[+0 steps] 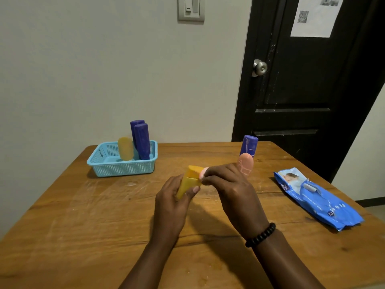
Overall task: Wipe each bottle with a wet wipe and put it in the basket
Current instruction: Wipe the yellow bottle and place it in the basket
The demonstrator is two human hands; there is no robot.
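The person holds a yellow bottle (188,182) above the wooden table (83,226), tilted with its cap end pointing away and up, probably so that the upper part lies exposed to the wiping hand. The left hand (171,202) wraps round the bottle's lower body, thumb laid across the near side and fingers curled behind it, a firm clasp that looks meant to steady the bottle against rubbing. Just right of that grip, the right hand (226,185) pinches a small wad of pinkish wet wipe (203,174) between fingertips and thumb and presses it against the bottle near the cap; only a little of the wipe shows past the fingers. Judged from this, the wiping of this bottle is under way and it has yet to go in. Well to the left of and beyond the grip stands the blue basket (125,168), already holding a yellow bottle in the basket (125,148) and two purple bottles (141,140), upright and leaning together. Beyond the right hand a pink bottle (245,163) and a purple bottle on the table (249,145) stand waiting, seemingly unwiped. The blue wipe packet (318,199) lies flat well to the right, within easy reach for a fresh wipe.
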